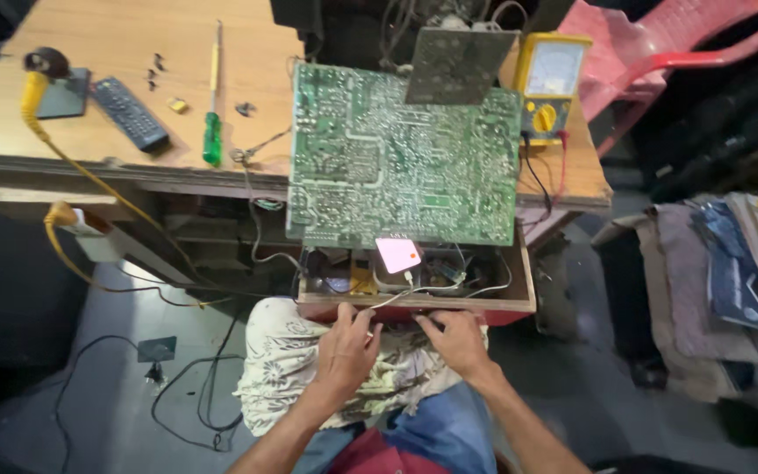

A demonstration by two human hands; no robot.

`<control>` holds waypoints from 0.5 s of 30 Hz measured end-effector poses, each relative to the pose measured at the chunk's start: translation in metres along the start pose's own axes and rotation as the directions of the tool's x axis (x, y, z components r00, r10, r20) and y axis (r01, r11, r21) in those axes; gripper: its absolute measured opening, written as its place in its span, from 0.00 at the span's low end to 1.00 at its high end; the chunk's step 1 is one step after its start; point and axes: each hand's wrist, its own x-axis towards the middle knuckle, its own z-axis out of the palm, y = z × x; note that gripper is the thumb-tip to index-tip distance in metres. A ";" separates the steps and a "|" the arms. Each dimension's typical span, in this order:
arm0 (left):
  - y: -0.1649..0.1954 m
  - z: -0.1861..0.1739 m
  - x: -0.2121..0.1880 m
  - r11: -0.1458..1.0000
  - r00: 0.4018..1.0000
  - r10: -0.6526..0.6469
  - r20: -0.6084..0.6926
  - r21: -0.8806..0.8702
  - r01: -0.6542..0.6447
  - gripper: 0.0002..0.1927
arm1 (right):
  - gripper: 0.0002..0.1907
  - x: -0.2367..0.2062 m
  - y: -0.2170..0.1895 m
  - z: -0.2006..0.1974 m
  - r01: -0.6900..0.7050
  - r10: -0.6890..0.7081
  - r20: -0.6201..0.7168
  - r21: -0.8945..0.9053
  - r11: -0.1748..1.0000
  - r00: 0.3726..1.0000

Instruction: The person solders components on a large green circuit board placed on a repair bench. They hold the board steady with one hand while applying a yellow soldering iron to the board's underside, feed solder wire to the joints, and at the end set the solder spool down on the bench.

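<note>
Wooden counter (133,53) fills the upper left, its front edge worn. Green circuit board (404,156), solder side up, leans over the counter's front edge and overhangs an open wooden drawer (524,290) crammed with wires and small parts. Pink plastic chair (660,44) top right; pile of cloth and papers (730,272) far right. Patterned cloth (282,369) lies over the person's lap, below the drawer. Yellow multimeter (550,83) stands at the board's upper right corner, leads hanging down. Black remote (129,112) and green-handled screwdriver (213,105) lie on the counter left of the board, well apart from the hands. Left hand (346,351) and right hand (456,338), both at the drawer's front lip, fingers curled onto a thin white wire (396,297) running along the edge; grip loose, not clenched. Small pink-white card (397,254) sits in the drawer just beyond the fingers.
</note>
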 end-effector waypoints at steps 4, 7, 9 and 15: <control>-0.007 -0.004 0.026 0.999 1.000 -0.010 0.013 0.044 0.010 0.14 | 0.12 0.021 -0.006 0.008 0.102 -0.095 -0.088 0.073 0.992 0.992; -0.005 -0.011 0.052 0.997 0.999 -0.039 0.020 0.073 0.038 0.16 | 0.12 0.051 -0.012 0.014 0.184 -0.198 -0.168 -0.097 0.978 0.966; -0.003 -0.021 0.071 1.000 0.998 0.003 -0.057 -0.010 -0.004 0.19 | 0.15 0.071 -0.015 0.010 0.403 -0.439 -0.109 -0.252 0.880 0.892; -0.014 -0.059 0.068 0.996 0.996 -0.008 -0.090 -0.092 0.000 0.19 | 0.14 0.074 -0.040 0.014 0.238 -0.319 -0.198 -0.347 0.907 0.927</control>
